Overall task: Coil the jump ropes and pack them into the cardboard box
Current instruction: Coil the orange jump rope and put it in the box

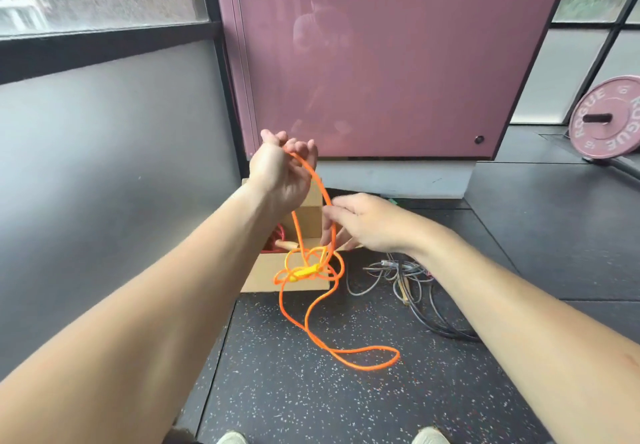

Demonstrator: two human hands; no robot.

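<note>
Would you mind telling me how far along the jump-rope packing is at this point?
Done: a red rope already lies in the cardboard box. In hand: the left hand holds the orange rope up while the right hand pinches it lower down; much of it hangs tangled and trails on the floor. Left: the grey and black ropes beside the box lie loose.
</note>
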